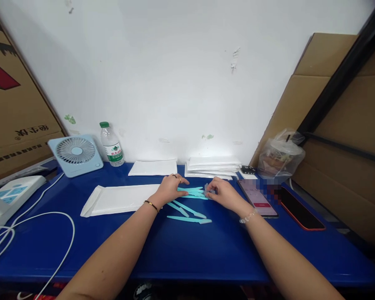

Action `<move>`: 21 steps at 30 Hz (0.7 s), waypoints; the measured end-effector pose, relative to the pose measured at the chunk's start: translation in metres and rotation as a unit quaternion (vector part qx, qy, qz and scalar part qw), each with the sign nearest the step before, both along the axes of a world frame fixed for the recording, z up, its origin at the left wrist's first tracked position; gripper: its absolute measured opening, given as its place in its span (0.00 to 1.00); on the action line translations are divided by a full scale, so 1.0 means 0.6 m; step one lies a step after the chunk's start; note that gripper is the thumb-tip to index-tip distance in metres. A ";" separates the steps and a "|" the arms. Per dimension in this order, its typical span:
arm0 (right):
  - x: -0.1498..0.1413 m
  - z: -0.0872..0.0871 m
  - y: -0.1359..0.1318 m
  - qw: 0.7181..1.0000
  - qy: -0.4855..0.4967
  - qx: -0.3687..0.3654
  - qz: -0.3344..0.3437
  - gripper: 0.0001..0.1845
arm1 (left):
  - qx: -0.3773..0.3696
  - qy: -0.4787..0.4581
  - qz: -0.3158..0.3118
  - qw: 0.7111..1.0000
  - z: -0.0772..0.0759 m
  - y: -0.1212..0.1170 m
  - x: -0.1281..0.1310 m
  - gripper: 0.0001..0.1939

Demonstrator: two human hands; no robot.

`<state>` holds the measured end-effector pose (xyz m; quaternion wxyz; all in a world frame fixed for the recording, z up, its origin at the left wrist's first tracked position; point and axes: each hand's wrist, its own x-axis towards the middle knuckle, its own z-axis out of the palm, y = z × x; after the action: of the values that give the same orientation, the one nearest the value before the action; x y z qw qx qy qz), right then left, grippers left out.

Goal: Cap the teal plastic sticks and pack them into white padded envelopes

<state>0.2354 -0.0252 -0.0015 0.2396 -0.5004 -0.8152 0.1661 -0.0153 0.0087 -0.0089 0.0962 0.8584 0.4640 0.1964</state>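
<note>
Several light teal eyebrow razors (192,192) lie in a loose pile between my hands on the blue table. A few more razors (189,209) are spread just in front, and a single razor (190,219) lies nearest me. My left hand (171,187) is at the pile's left end, thumb and forefinger apart, the thumb against the razors. My right hand (221,192) has its fingers bent together at the right end, on a small translucent plastic piece (206,187). The fingertips partly hide that piece, so its exact shape is unclear.
A white padded envelope (118,199) lies left of my left hand. More white packets (153,168) and a stack (211,166) are by the wall. Phones (258,199) (300,208) and a bagged cup (279,156) stand right; a fan (77,154), bottle (111,146) and power strip (15,196) left.
</note>
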 end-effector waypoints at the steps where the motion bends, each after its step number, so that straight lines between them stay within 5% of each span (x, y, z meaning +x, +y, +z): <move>1: -0.007 0.002 -0.009 1.000 -0.005 -0.005 0.023 0.08 | -0.003 -0.002 -0.011 1.000 0.005 -0.004 0.000 0.17; 5: -0.036 0.002 -0.036 0.991 -0.062 -0.046 0.107 0.11 | -0.062 0.022 -0.093 0.993 0.026 -0.024 -0.003 0.12; 9: -0.043 -0.004 -0.034 0.991 -0.074 -0.051 0.103 0.07 | -0.088 0.053 -0.156 0.982 0.029 -0.032 -0.004 0.11; 17: 0.005 -0.008 0.012 0.999 -0.036 0.028 -0.025 0.03 | -0.027 0.005 -0.027 0.999 0.014 -0.001 -0.001 0.10; 21: 0.015 -0.009 0.020 0.998 -0.030 0.047 -0.040 0.03 | -0.030 0.023 -0.040 0.998 0.024 -0.006 -0.007 0.15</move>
<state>0.2443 -0.0133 -0.0069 0.2450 -0.5252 -0.8084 0.1029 -0.0196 0.0052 0.0054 0.1189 0.8773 0.4368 0.1590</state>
